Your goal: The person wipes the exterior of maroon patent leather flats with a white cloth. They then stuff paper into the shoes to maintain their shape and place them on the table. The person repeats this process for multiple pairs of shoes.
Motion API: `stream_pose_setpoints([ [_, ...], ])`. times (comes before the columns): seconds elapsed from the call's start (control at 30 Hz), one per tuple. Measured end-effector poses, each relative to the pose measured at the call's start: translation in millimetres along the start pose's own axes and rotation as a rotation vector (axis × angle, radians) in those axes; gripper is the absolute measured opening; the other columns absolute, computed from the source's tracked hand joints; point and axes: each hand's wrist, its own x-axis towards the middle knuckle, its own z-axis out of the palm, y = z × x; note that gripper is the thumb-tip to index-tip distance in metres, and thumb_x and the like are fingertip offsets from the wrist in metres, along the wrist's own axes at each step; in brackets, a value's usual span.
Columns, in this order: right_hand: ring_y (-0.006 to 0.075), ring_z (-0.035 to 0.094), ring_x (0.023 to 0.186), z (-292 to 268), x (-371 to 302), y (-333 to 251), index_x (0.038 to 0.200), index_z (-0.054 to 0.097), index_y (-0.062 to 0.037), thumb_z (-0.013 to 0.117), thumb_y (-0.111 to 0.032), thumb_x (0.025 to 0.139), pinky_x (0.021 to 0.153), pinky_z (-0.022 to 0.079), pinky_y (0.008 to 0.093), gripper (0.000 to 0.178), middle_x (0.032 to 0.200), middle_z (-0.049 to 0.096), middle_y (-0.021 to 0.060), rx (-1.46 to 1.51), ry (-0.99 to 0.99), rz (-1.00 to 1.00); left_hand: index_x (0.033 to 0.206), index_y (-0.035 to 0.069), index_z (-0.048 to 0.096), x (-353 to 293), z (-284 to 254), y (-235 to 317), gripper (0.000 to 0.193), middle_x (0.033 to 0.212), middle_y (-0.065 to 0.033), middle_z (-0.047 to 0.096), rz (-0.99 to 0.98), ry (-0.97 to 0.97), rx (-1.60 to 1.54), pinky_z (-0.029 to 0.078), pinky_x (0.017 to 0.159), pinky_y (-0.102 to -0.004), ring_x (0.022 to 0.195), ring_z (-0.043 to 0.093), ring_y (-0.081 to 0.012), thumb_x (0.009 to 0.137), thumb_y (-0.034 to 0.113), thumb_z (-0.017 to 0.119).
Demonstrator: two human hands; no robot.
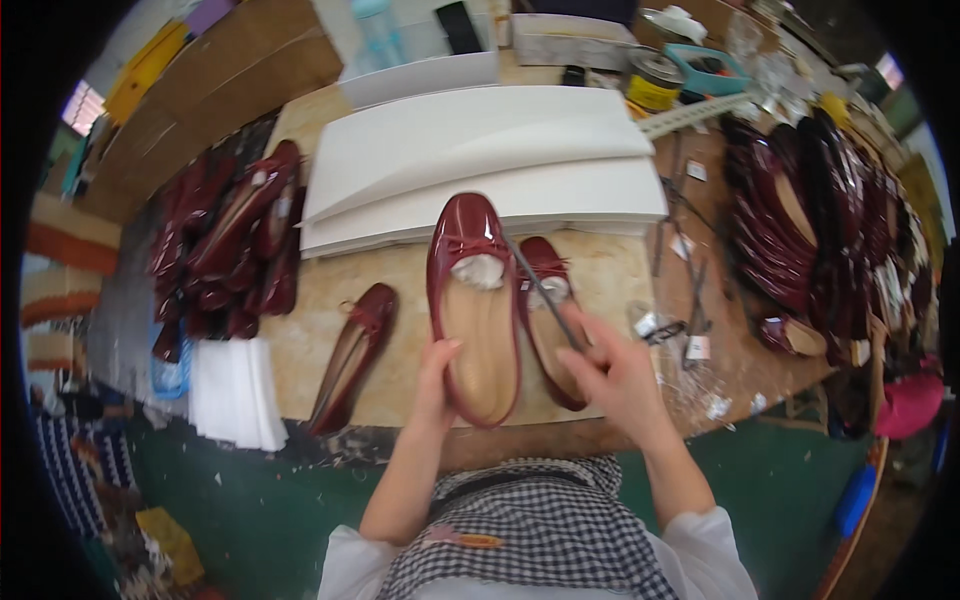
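A shiny burgundy flat shoe with a small bow and crumpled white stuffing in its toe is held up over the table. My left hand is closed on its left side near the heel. My right hand grips a thin dark rod-like tool, whose far end reaches the shoe's right side by the bow; whether it touches cannot be told. Partly behind the tool and my right hand lies a second burgundy shoe, also stuffed. A third burgundy shoe rests apart on the left, toe pointing away.
Beyond the shoes is a thick stack of white paper. Burgundy shoes are heaped at the left and right. White sheets hang over the front left edge. A yellow-labelled can and a teal tray stand at the back.
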Motion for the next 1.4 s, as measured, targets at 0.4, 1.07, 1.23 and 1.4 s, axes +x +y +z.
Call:
stream_pose_setpoints([
  [0.4, 0.0295, 0.057, 0.049, 35, 4, -35, 0.119, 0.059, 0.0014, 0.055, -0.011, 0.092, 0.048, 0.041, 0.0370, 0.029, 0.057, 0.053, 0.0174, 0.131, -0.213, -0.029, 0.145, 0.002, 0.027, -12, 9, 2, 0.065, 0.139, -0.0145, 0.042, 0.600, -0.013, 0.270, 0.034, 0.106, -0.0352, 0.126, 0.044, -0.0239, 0.091, 0.035, 0.045],
  [1.07, 0.0321, 0.065, 0.075, -90, 11, 106, 0.095, 0.065, -0.0027, 0.062, -0.018, 0.087, 0.066, 0.051, 0.0419, 0.018, 0.086, 0.066, 0.0138, -0.690, 0.619, -0.018, 0.131, 0.002, 0.050, -35, -8, 26, 0.054, 0.111, -0.0201, 0.058, 0.836, 0.401, 1.348, 0.044, 0.094, -0.0377, 0.113, 0.054, -0.0332, 0.080, 0.011, 0.067],
  [1.23, 0.0363, 0.065, 0.072, -124, 38, 178, 0.084, 0.061, -0.0037, 0.063, -0.023, 0.086, 0.065, 0.051, 0.0466, 0.019, 0.085, 0.065, 0.0142, -1.058, 0.519, 0.120, 0.138, 0.000, 0.043, 13, 70, -23, 0.064, 0.075, -0.0154, 0.065, 0.406, -0.094, 1.362, 0.051, 0.065, -0.0373, 0.065, 0.063, -0.0310, 0.082, 0.020, 0.064],
  [1.4, 0.0249, 0.061, 0.057, -118, 12, 134, 0.094, 0.063, -0.0034, 0.064, -0.015, 0.085, 0.056, 0.047, 0.0369, 0.014, 0.064, 0.063, 0.0102, -0.614, 0.590, 0.110, 0.138, 0.000, 0.042, 8, 51, -30, 0.059, 0.096, -0.0165, 0.066, 0.261, -0.095, 0.402, 0.053, 0.073, -0.0379, 0.082, 0.066, -0.0278, 0.086, 0.025, 0.055],
])
